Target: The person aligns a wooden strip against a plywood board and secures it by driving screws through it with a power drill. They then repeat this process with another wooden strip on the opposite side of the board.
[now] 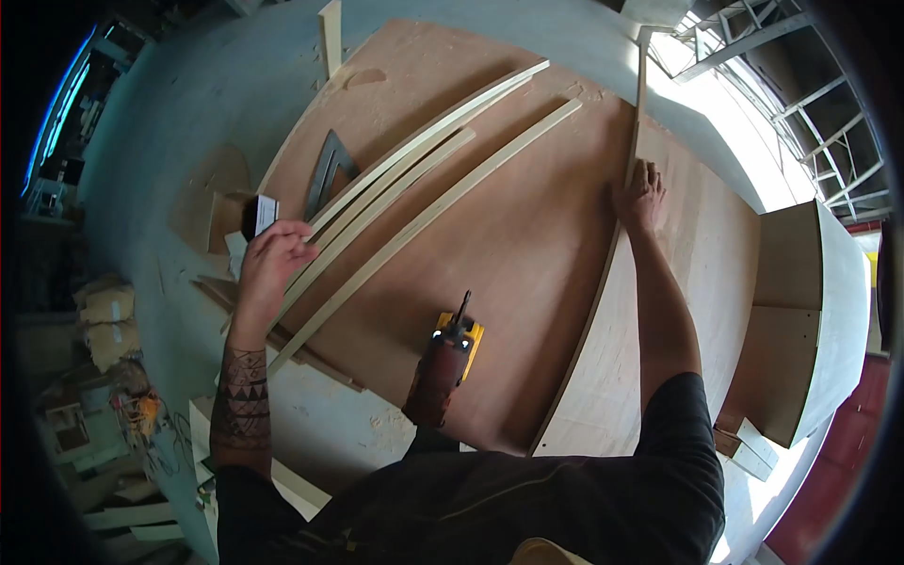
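My left hand [278, 252] is over the left ends of several pale wooden strips [400, 179]. Its fingers are loosely bent and a little apart, with nothing visible in them. My right hand [643, 198] has its fingers curled over the long wooden board [595, 306] that runs up the right side of a brown plywood sheet [490, 245]. A cordless drill [447, 363] with a yellow battery sits on the sheet between my arms, its bit pointing away from me. A metal set square [328, 171] lies beyond the strips, near my left hand.
A small dark box with a white label [266, 215] is beside my left wrist. To the right stands a plywood cabinet piece [786, 311]. Wood scraps and cables [146, 414] lie on the floor at lower left. Metal framing [753, 42] stands at upper right.
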The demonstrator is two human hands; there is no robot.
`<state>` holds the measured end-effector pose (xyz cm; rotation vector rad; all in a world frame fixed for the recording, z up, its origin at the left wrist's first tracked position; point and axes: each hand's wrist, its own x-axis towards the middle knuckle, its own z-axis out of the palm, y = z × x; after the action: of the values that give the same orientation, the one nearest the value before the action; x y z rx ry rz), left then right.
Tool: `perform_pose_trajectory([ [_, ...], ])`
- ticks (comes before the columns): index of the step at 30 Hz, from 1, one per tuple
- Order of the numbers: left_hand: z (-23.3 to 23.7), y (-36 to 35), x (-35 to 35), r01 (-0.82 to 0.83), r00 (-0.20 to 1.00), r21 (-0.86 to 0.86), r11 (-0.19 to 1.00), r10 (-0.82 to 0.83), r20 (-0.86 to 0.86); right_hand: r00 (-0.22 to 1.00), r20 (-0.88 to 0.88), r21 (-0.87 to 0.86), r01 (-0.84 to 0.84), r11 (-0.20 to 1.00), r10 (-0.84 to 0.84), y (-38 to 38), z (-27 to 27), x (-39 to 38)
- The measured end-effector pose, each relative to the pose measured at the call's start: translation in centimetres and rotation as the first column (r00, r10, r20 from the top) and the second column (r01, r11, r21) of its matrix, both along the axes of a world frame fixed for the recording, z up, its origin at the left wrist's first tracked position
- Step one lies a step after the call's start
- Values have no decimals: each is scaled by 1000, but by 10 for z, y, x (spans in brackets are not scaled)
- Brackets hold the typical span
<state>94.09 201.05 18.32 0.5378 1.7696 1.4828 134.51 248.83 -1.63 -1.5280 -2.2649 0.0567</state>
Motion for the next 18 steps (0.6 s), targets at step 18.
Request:
perform_pose_trajectory([
  [18, 20, 116, 140, 653, 735, -207, 729, -675, -60, 993, 98, -249, 89, 964, -66, -160, 22, 46],
])
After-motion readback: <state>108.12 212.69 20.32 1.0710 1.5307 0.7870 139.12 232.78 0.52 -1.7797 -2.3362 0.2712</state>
